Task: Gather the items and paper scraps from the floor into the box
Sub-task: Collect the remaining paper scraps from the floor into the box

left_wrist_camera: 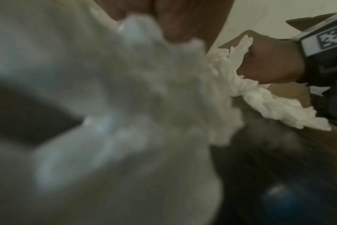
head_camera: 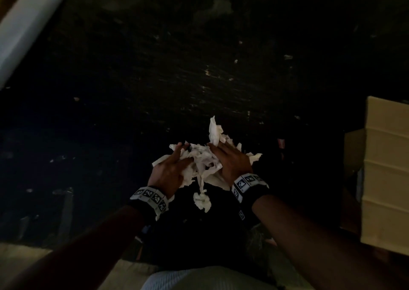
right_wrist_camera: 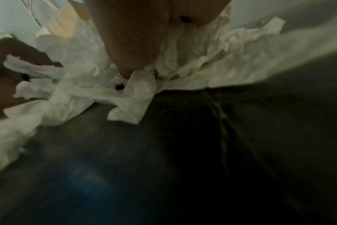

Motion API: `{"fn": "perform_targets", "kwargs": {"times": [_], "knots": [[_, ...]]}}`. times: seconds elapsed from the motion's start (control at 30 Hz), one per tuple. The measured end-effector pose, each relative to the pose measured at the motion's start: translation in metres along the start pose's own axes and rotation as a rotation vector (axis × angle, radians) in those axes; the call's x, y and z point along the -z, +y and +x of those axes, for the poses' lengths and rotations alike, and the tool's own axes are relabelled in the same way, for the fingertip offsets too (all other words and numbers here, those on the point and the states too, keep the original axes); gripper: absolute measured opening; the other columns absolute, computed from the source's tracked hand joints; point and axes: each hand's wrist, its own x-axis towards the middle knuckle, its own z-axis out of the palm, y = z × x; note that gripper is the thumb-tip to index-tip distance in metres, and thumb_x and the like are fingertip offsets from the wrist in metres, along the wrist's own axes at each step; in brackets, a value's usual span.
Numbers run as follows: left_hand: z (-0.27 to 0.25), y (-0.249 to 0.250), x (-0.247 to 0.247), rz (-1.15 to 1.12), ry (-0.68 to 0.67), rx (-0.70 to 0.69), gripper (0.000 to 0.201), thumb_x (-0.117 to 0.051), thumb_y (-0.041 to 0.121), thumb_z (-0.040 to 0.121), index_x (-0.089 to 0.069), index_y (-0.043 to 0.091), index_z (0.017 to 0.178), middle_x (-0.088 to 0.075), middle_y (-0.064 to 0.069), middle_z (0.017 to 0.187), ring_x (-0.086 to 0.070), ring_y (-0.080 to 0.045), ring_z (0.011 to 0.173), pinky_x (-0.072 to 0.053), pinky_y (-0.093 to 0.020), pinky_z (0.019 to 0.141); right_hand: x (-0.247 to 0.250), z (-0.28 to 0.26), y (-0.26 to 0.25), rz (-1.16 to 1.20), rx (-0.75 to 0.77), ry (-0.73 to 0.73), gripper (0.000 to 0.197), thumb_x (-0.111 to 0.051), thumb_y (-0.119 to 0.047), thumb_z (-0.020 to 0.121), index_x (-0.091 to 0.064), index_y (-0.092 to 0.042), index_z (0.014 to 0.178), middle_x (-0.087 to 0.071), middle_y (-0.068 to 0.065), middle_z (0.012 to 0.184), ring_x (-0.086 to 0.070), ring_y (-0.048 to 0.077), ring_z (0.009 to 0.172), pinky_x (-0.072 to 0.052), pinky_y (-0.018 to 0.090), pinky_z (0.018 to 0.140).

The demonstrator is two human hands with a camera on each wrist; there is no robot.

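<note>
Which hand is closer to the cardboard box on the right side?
Right. The right hand holds the paper scraps on the side toward the cardboard box; the left hand holds them on the far side.

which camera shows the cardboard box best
The head view: the cardboard box stands at the right edge on the dark floor, apart from the paper scraps held between both hands. The left wrist view shows only brown patches behind the right hand, perhaps the box. The right wrist view shows none.

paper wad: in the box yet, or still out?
Out. The paper wad is held between left hand and right hand above the dark floor; the box sits apart, rightward.
</note>
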Motion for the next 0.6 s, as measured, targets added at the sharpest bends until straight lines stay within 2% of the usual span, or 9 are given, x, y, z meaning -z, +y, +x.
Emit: {"fn": "perform_targets", "kwargs": {"times": [0.07, 0.17, 0.3, 0.37, 0.43, 0.5, 0.6], "knots": [[0.001, 0.001, 0.002, -0.010, -0.027, 0.020, 0.078, -0.070, -0.013, 0.068, -0.055, 0.034, 0.128, -0.036, -0.010, 0.159, -0.061, -0.037, 0.123, -0.062, -0.047, 0.064, 0.003, 0.001, 0.000, -0.009, 0.023, 0.012, 0.060, -0.077, -0.010, 0.077, -0.060, -0.014, 0.134, -0.059, 0.013, 0.136, -0.054, 0.041, 0.125, -0.055, 0.056, 0.087], [-0.001, 0.003, 0.003, -0.026, -0.025, 0.020, 0.075, -0.069, -0.014, 0.068, -0.060, 0.031, 0.128, -0.034, -0.010, 0.160, -0.057, -0.036, 0.129, -0.062, -0.048, 0.068, 0.006, 0.002, -0.003, -0.020, 0.059, 0.046, 0.061, -0.079, -0.018, 0.075, -0.059, -0.013, 0.133, -0.058, 0.016, 0.134, -0.053, 0.044, 0.123, -0.052, 0.058, 0.089], [-0.001, 0.007, 0.009, -0.053, -0.022, 0.020, 0.082, -0.076, -0.012, 0.064, -0.052, 0.037, 0.126, -0.030, -0.008, 0.161, -0.054, -0.036, 0.132, -0.062, -0.047, 0.073, 0.008, -0.006, -0.004, -0.074, 0.054, 0.093, 0.075, -0.077, -0.033, 0.076, -0.043, -0.029, 0.143, -0.043, 0.008, 0.142, -0.041, 0.041, 0.132, -0.041, 0.062, 0.099], [-0.003, 0.008, 0.012, -0.066, -0.017, -0.009, 0.080, -0.082, -0.006, 0.064, -0.053, 0.036, 0.126, -0.029, -0.007, 0.161, -0.044, -0.033, 0.139, -0.060, -0.044, 0.077, 0.009, -0.011, -0.001, -0.092, 0.052, 0.133, 0.076, -0.077, -0.038, 0.077, -0.042, -0.034, 0.144, -0.038, 0.007, 0.149, -0.036, 0.043, 0.137, -0.034, 0.067, 0.105], [-0.005, 0.007, 0.016, -0.113, -0.017, -0.031, 0.073, -0.084, 0.003, 0.070, -0.055, 0.033, 0.130, -0.024, -0.007, 0.163, -0.036, -0.032, 0.144, -0.056, -0.044, 0.088, 0.015, -0.016, 0.001, -0.110, 0.075, 0.130, 0.075, -0.073, -0.041, 0.078, -0.042, -0.035, 0.146, -0.025, 0.007, 0.160, -0.024, 0.043, 0.144, -0.024, 0.070, 0.109], [-0.007, 0.006, 0.023, -0.145, -0.020, -0.018, 0.074, -0.083, 0.014, 0.073, -0.052, 0.034, 0.137, -0.021, -0.006, 0.163, -0.042, -0.033, 0.140, -0.059, -0.044, 0.087, 0.026, -0.022, 0.002, -0.127, 0.079, 0.083, 0.074, -0.066, -0.047, 0.079, -0.040, -0.035, 0.147, -0.013, 0.004, 0.164, -0.013, 0.040, 0.149, -0.017, 0.071, 0.111], [-0.010, 0.008, 0.038, -0.120, -0.025, -0.006, 0.081, -0.082, 0.032, 0.073, -0.047, 0.038, 0.145, -0.014, -0.002, 0.162, -0.041, -0.028, 0.138, -0.058, -0.042, 0.088, 0.045, -0.031, 0.001, -0.124, 0.060, 0.104, 0.073, -0.063, -0.050, 0.073, -0.047, -0.030, 0.142, -0.015, 0.004, 0.164, -0.013, 0.035, 0.149, -0.019, 0.070, 0.111]]}}
